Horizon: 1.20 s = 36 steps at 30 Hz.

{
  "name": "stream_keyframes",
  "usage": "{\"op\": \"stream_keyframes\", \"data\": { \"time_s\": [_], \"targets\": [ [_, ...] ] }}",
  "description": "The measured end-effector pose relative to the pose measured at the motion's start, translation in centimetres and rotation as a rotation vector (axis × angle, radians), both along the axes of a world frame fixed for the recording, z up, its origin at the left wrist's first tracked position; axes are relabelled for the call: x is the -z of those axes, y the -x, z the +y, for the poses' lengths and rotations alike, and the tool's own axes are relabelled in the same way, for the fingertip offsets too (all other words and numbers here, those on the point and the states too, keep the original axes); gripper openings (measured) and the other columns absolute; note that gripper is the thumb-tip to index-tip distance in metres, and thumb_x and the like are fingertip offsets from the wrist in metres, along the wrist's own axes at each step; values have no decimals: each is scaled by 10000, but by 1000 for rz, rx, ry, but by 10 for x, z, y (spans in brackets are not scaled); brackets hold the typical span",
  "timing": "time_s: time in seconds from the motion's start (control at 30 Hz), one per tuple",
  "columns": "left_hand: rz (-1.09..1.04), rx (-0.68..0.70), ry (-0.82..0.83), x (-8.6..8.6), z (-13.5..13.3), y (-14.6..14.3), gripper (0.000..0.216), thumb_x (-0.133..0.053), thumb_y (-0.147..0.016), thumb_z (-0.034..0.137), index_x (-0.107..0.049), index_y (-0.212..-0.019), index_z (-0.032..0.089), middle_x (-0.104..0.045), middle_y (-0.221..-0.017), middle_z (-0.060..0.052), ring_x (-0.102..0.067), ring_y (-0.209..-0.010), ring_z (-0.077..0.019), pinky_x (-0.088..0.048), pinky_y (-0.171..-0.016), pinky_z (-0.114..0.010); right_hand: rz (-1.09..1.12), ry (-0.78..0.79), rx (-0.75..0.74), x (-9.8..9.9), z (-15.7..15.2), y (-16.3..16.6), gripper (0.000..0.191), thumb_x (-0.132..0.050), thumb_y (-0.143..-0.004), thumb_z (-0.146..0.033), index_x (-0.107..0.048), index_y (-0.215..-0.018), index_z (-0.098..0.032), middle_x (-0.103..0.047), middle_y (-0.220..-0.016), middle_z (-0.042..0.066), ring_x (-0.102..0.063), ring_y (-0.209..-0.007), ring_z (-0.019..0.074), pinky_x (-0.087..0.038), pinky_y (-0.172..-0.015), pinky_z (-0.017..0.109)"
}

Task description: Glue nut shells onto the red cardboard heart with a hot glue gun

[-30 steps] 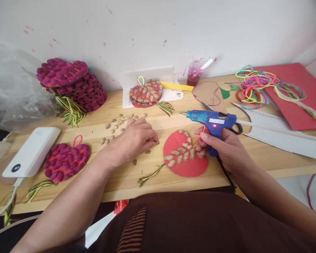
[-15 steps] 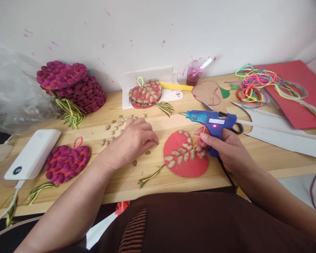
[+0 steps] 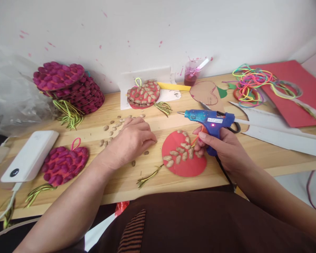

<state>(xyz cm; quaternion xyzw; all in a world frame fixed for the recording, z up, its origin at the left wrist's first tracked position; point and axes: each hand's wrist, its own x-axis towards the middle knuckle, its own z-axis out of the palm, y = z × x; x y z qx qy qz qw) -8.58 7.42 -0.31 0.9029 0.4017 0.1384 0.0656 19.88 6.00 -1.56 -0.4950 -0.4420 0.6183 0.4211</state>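
Note:
My right hand (image 3: pixel 221 147) grips a blue hot glue gun (image 3: pixel 209 121) with its red light on, nozzle pointing left above a red heart-shaped card (image 3: pixel 184 156). Several pale seeds are stuck on the card's upper part, and a green tassel (image 3: pixel 149 176) trails from its lower left. My left hand (image 3: pixel 133 138) rests on the wooden table (image 3: pixel 147 123) left of the card, fingers curled down and pinched over loose seeds (image 3: pixel 113 128). What the fingertips hold is hidden.
A pile of purple seed-covered hearts (image 3: pixel 68 86) stands at the back left and one more (image 3: pixel 63 165) lies near a white power bank (image 3: pixel 28 156). A seed-covered red heart (image 3: pixel 143 93), a paint cup (image 3: pixel 192 72), coloured cords (image 3: pixel 250 82), red card sheets (image 3: pixel 295 91) and scissors (image 3: pixel 234 126) lie behind.
Both hands stay almost where they were. The view has shifted slightly, and my left fingers have curled a little tighter over the seeds.

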Motion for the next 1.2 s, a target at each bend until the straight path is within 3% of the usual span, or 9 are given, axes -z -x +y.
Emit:
{"op": "stream_keyframes", "data": {
  "time_s": [0.17, 0.27, 0.5, 0.6, 0.7, 0.8, 0.97, 1.07, 1.2],
  "targets": [
    [-28, -9, 23, 1, 2, 0, 155, -653, -936, 278, -780, -861, 231, -709, -836, -45, -562, -880, -227, -362, -814, -397, 8, 9, 3, 0, -1, -1, 248, -805, -795, -393, -647, -840, -206, -679, -620, -21, -630, -505, 129, -510, -489, 238],
    [-235, -80, 144, -4, 1, -2, 137, -683, -903, 279, -791, -839, 224, -723, -817, -47, -591, -850, -210, -417, -817, -380, 19, 5, 9, 0, -1, -1, 248, -802, -795, -395, -650, -844, -205, -671, -611, -28, -634, -509, 131, -519, -489, 237],
    [-999, -495, 924, -13, 0, -3, 265, -908, -643, 365, -806, -810, 185, -712, -729, -29, -562, -619, -107, -429, -585, -242, 1, 13, 18, -1, 0, -1, 259, -803, -797, -407, -654, -866, -206, -689, -620, -17, -636, -509, 136, -522, -505, 248],
    [-1255, -564, 1102, -14, 3, -1, 313, -965, -536, 298, -789, -748, 150, -669, -647, -22, -521, -557, -72, -385, -515, -193, -2, 14, 7, 0, -1, -3, 257, -797, -806, -411, -653, -882, -212, -700, -628, -5, -629, -503, 140, -509, -501, 252],
    [-1380, -533, 1199, -17, 4, 0, 316, -977, -513, 259, -773, -724, 143, -622, -587, -5, -505, -526, -59, -312, -448, -151, -11, 1, -13, 1, -1, -4, 255, -791, -814, -422, -651, -850, -211, -702, -640, 1, -633, -503, 140, -504, -506, 253],
    [-1411, -513, 1221, -18, 4, 0, 327, -986, -503, 256, -765, -718, 148, -619, -579, 4, -520, -517, -52, -329, -437, -134, -5, -9, -31, 2, 0, -4, 263, -787, -817, -433, -649, -827, -209, -701, -645, 3, -630, -502, 136, -504, -507, 251],
    [-1301, -519, 1140, -19, 0, 0, 344, -983, -531, 311, -780, -763, 155, -698, -658, -28, -623, -579, -92, -493, -529, -175, 23, 27, 42, 1, -4, -2, 281, -805, -798, -433, -657, -904, -218, -710, -644, -3, -638, -515, 138, -529, -519, 249],
    [-1104, -468, 1041, -23, -7, -3, 294, -937, -633, 336, -794, -819, 159, -735, -737, -54, -662, -653, -126, -544, -609, -223, 5, 54, 87, -2, -15, -10, 297, -826, -773, -447, -681, -888, -214, -730, -699, 11, -688, -606, 158, -585, -584, 269],
    [-773, -349, 917, -22, -21, -10, 185, -851, -754, 334, -810, -868, 193, -731, -749, -34, -632, -650, -124, -507, -581, -212, -30, 122, 91, -13, -36, -33, 284, -847, -752, -444, -718, -851, -211, -706, -724, 7, -746, -736, 201, -631, -658, 296]
  ]
}}
